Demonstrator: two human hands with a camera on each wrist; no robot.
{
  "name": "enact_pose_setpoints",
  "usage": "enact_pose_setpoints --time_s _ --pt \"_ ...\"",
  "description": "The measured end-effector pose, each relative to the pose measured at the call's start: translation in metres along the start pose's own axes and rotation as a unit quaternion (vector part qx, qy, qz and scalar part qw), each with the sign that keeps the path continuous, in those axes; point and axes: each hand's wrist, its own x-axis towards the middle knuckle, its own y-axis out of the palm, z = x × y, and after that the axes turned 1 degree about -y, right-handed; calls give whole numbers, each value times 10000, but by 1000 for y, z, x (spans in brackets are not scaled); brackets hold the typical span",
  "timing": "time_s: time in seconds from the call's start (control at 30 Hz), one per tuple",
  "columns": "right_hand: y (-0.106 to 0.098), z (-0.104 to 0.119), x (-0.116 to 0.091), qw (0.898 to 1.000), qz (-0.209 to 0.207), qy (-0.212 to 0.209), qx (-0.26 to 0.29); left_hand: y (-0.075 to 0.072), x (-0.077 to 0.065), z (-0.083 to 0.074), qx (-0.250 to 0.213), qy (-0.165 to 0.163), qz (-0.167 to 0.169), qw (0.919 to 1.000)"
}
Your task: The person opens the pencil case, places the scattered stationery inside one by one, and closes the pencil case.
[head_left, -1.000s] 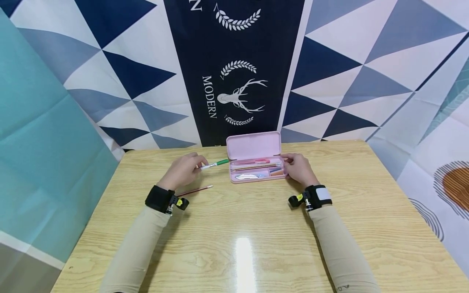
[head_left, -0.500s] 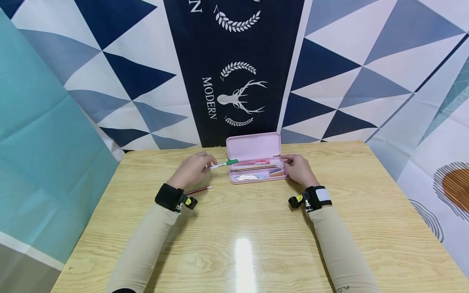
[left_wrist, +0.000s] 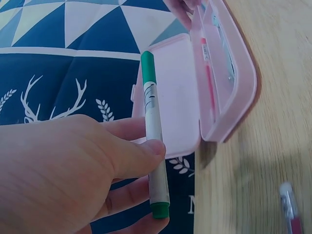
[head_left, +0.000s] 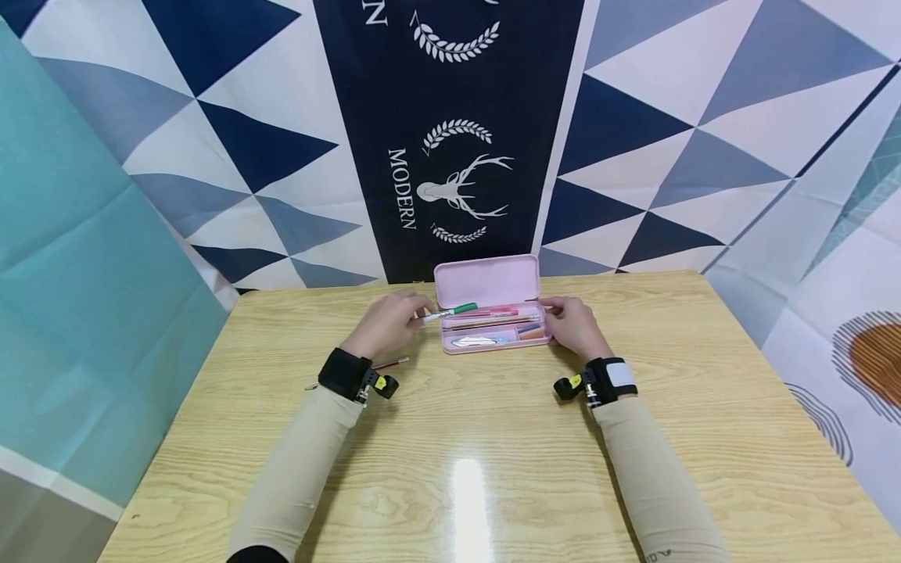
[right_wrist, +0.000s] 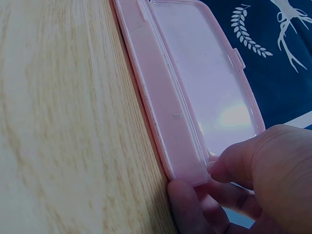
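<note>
My left hand (head_left: 389, 324) pinches a white marker with a green cap (left_wrist: 153, 112) between thumb and fingers. In the head view the capped end overlaps the left end of an open pink pencil case (head_left: 487, 283), held above its tray. At the case's right end, my right hand (head_left: 573, 324) grips the corner, thumb by the hinge side and fingers at the end wall (right_wrist: 195, 179). Inside lie a red-pink pen (left_wrist: 208, 73), pencils (head_left: 486, 321) and, in the front compartments, a clear bluish item (head_left: 475, 341) and an orange piece (head_left: 532, 334).
A dark red pencil (left_wrist: 291, 209) lies on the wooden table (head_left: 450, 422), partly hidden under the left wrist in the head view. Behind the case, a patterned cloth (head_left: 450, 102) hangs at the table's back edge. Both wrists carry strapped cameras.
The left hand has moved right with the marker, bringing its green cap from beside the case to over the tray's left part. My right hand has stayed at the case's right end.
</note>
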Motion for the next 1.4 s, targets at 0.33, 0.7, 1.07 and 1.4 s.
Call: enact_pose_setpoints --time_s 0.33,0.7,1.07,1.4 --pt "0 -1 1 9999 50 105 52 11 14 -6 -227 11 -26 9997" --pt "0 1 1 9998 90 149 113 19 24 -10 -582 -48 7 9983" --pt "1 0 1 9998 72 185 79 36 38 -14 -1135 -167 -42 9934" --pt "1 1 1 9997 92 227 61 48 48 -20 -1251 -173 -158 9919"
